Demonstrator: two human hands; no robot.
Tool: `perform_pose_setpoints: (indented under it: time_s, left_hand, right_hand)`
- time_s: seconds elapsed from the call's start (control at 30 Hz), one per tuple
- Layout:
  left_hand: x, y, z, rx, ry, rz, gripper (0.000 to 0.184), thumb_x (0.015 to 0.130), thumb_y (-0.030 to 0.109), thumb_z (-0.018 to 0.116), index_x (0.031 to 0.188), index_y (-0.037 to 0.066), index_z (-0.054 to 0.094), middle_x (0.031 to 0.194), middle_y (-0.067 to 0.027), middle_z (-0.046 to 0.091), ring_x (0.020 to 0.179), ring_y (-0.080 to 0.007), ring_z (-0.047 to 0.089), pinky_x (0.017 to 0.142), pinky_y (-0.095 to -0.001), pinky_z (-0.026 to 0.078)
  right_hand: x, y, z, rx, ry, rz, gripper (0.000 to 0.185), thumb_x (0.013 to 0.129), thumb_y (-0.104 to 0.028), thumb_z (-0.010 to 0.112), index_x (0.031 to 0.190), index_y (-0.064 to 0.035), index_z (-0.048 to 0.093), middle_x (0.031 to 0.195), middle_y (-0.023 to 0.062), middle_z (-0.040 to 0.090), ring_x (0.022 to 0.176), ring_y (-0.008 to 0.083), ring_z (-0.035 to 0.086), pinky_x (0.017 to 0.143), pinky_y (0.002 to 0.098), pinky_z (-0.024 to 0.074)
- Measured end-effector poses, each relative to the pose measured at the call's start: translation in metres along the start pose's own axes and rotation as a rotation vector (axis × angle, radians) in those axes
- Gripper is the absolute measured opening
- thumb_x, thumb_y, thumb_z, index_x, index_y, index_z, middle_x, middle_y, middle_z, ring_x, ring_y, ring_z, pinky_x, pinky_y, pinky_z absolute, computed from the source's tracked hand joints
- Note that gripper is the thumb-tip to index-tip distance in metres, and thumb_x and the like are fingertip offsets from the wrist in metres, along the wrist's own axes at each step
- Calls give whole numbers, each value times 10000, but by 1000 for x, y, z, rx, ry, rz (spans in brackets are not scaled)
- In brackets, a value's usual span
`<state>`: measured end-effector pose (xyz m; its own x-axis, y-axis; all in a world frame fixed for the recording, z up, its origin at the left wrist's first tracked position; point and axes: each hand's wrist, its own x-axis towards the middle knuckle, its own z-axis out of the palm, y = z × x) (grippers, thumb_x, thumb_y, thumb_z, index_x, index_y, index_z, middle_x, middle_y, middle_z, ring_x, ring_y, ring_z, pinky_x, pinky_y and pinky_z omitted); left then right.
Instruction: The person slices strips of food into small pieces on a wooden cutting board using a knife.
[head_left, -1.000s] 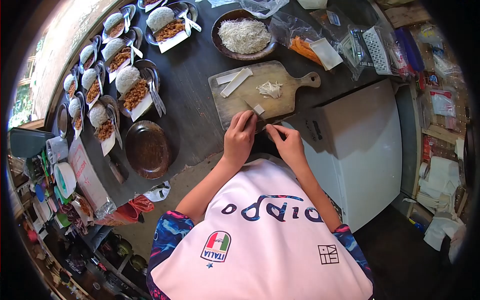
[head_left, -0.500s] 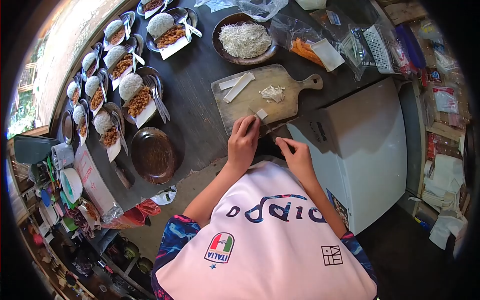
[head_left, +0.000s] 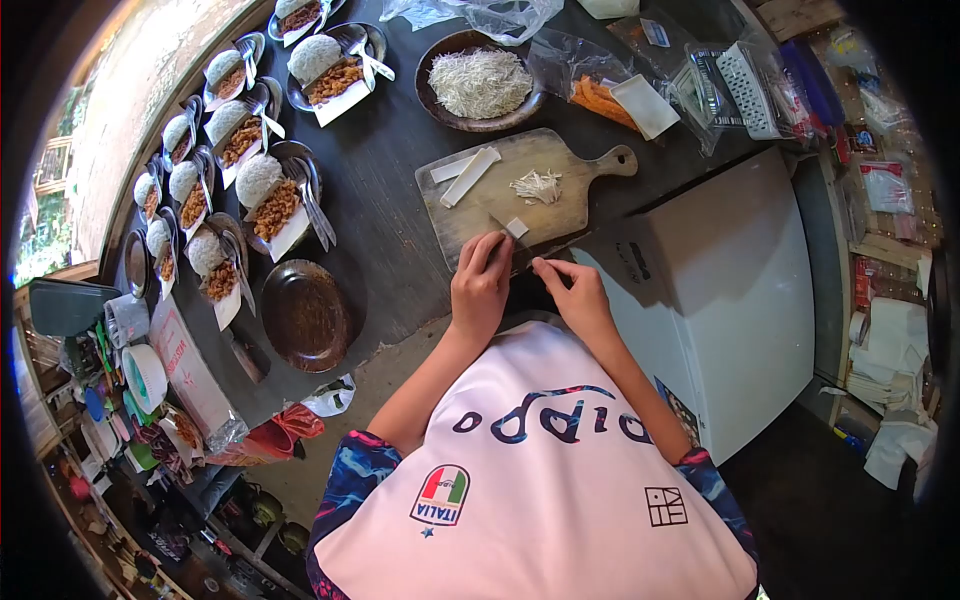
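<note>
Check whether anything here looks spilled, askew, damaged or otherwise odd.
No spill or damage stands out; the shreds sit heaped on the board. Mildly odd: the dark plate holds no food, unlike the nearby rice plates.

Gap between plate (head_left: 305, 318) and board (head_left: 562, 212), bowl (head_left: 438, 112) beyond

Place: kitchen, all around me
Dark table (head_left: 390, 200): my cutting board (head_left: 572, 172), plates (head_left: 295, 97) of rice (head_left: 312, 58), bowl (head_left: 425, 100) of white shreds (head_left: 480, 83)
Wooden shelving (head_left: 887, 243): food-stall clutter, packets (head_left: 885, 187)

Daylight glares upper left; dark, warped edges surround everything.
</note>
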<state>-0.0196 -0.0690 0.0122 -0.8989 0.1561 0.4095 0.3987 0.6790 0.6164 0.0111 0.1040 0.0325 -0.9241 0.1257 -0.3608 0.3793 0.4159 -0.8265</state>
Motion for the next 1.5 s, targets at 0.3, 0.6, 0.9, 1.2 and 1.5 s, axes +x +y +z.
perform_pose_setpoints:
  time_s: [0.3,0.6,0.9,1.2,1.5]
  left_hand:
    - [-1,-1,2,9,8,13,232,858,-40,743,1090,-35,737,1171,-107,664,1090,-312,661,886,-407,569]
    - [-2,1,2,-4,25,-22,261,861,-48,738,1121,-29,741,1187,-114,661,1106,-333,648,921,-422,555]
    - [0,-1,1,14,19,0,264,859,-34,747,1123,-28,740,1162,-116,670,1098,-319,654,918,-410,561]
    - [-1,0,1,1,33,-14,258,859,-25,755,1116,-23,742,1165,-115,665,1101,-323,650,913,-415,560]
    - [-1,-2,-1,-3,34,-6,249,854,-28,758,1103,-19,747,1155,-103,665,1100,-318,648,904,-414,556]
  right_hand:
    - [0,0,3,-41,1,36,432,1007,-374,716,1103,45,767,931,143,797,819,141,709,768,296,541]
    - [-2,4,4,-8,33,-32,434,1008,-374,717,1094,48,766,816,108,769,708,126,645,680,303,507]
    - [0,14,9,-33,62,-36,437,1004,-382,723,1096,43,767,780,100,748,686,124,629,661,300,497]
    - [-11,1,1,-28,34,55,427,1006,-380,720,1080,36,776,743,64,708,674,99,587,642,287,478]
    - [-15,5,2,12,42,57,441,1006,-394,718,1071,37,780,731,60,692,668,92,572,642,277,474]
